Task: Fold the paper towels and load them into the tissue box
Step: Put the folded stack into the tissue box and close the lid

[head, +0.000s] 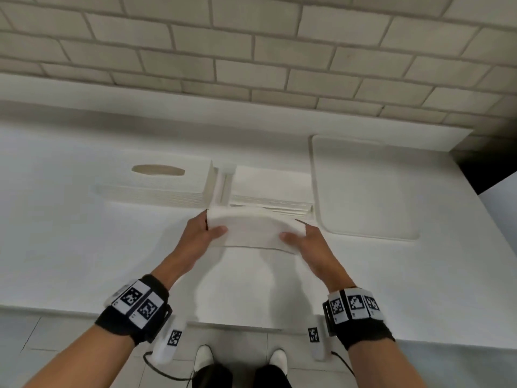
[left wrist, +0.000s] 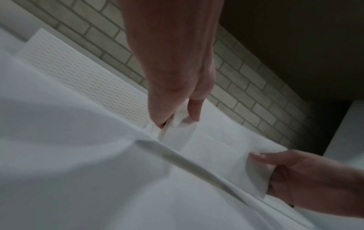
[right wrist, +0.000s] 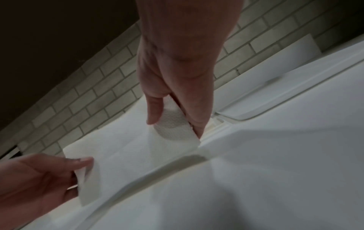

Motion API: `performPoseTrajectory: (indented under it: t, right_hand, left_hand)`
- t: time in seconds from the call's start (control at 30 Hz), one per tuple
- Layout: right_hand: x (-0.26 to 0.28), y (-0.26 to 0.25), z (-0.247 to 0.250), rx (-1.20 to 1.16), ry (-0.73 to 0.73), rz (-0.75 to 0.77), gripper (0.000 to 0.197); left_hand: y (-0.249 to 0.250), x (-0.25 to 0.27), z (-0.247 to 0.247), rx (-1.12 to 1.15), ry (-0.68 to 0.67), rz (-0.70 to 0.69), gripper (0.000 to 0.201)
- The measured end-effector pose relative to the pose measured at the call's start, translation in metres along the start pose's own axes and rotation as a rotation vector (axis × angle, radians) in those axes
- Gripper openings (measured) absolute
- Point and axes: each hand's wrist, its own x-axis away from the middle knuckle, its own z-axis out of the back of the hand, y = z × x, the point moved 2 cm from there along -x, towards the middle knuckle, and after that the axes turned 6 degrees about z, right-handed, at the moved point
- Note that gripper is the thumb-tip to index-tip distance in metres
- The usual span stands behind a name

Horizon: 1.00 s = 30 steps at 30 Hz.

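On the white tabletop [head: 84,247], the tissue box [head: 156,183] hides its contents; a towel stack [head: 271,189] sits just beside it. Left hand [head: 200,236] and right hand [head: 307,242] fingers pinch the folded paper towel [head: 251,228] by its ends, in front of the stack.

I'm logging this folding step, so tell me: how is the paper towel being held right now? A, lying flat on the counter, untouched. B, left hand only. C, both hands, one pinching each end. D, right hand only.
C: the left hand and the right hand each pinch one end of the paper towel, lifting it just above the counter.
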Motion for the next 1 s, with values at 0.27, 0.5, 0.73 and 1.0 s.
performPoseTrajectory:
  t: [0.27,0.5,0.73,1.0]
  right_hand:
    - [0.008,0.024,0.005,0.098,-0.053,0.074,0.023]
    - [0.006,0.024,0.011,0.067,-0.039,0.067,0.030]
    - [0.008,0.027,0.011,0.088,-0.046,0.075,0.031]
    - [0.015,0.029,0.017,0.082,-0.032,0.081,0.021]
  left_hand:
    - [-0.021,0.002,0.001,-0.193,-0.060,-0.078,0.024]
    - [-0.021,0.002,-0.004,-0.244,-0.041,-0.115,0.037]
    - [-0.026,-0.002,-0.005,-0.307,0.000,-0.117,0.036]
    - [-0.028,-0.002,-0.003,-0.276,0.037,-0.154,0.034]
